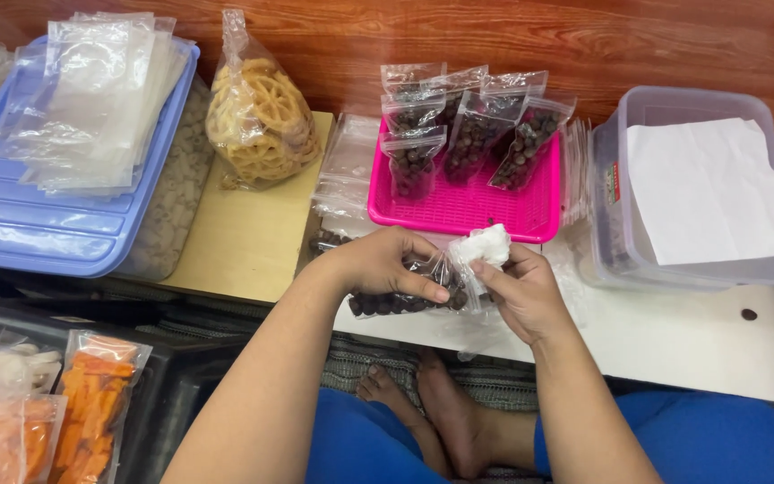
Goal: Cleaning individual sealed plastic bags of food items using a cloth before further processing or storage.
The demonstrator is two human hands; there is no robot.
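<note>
Bare feet [432, 408] are seen lowest in the view, tucked under the white table [674, 345]. Above them, a clear bag of dark round pieces [405, 300] is held at the table's near edge, pinched by the closed fingers of the left hand [382, 264]. A white wad [485, 244] is gripped by the right hand [521, 291], just before the pink tray [468, 211] of filled bags.

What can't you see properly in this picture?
- Head view: the small bag of dark round pieces, partly covered by the left hand and right hand.
- Clear tub: contents hidden under white paper.
- Orange snack bags: cut off by the bottom edge.
</note>
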